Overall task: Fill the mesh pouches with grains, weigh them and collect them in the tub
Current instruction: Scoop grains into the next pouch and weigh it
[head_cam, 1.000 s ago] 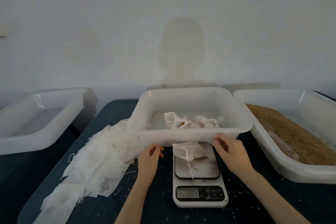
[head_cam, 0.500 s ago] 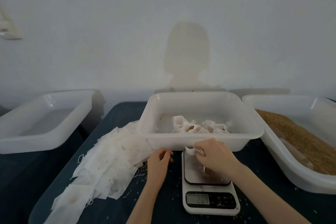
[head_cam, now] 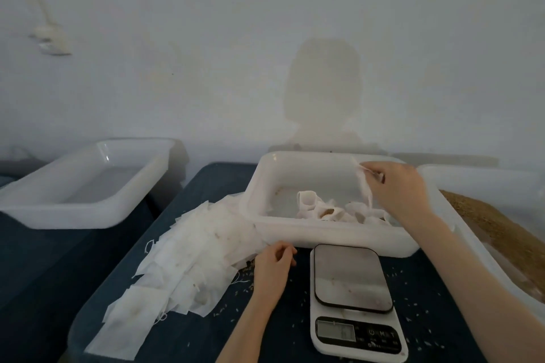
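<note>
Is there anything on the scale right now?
No. The scale has a bare platform; the right hand holds the pouch over the middle tub.

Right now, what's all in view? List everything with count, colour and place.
middle tub: one, white, behind the scale, holds filled pouches
filled pouches: several, white, in the middle tub
held pouch: one, white, above the middle tub
empty pouches: a pile, white, left of the scale
scale: one, white, platform bare
grain tub: one, white, right, brown grain
left tub: one, white
table: dark blue, scattered grains
left hand: by the pile
right hand: pinches the held pouch
</note>
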